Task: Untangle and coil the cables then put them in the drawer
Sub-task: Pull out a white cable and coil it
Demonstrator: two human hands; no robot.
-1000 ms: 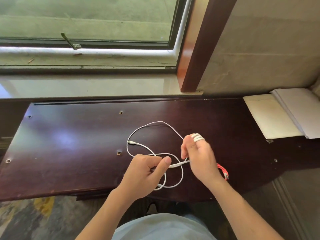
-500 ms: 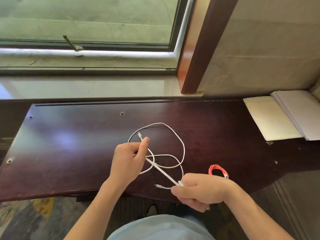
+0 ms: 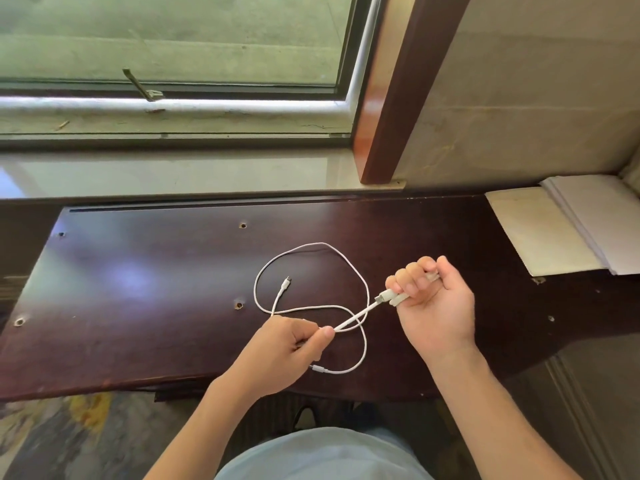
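Now we see a thin white cable (image 3: 311,308) lying in loose crossed loops on the dark desk (image 3: 138,289), plugs at its ends. Our left hand (image 3: 287,348) pinches a taut stretch; our right hand (image 3: 433,299), fingers curled, grips the wound turns and a plug at far right.

Bare forearms, no sleeves; pale blue garment (image 3: 322,455) over the torso

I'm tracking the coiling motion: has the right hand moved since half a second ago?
Yes. The right hand, gripping the white cable, has risen from the desk's near edge toward the white papers.
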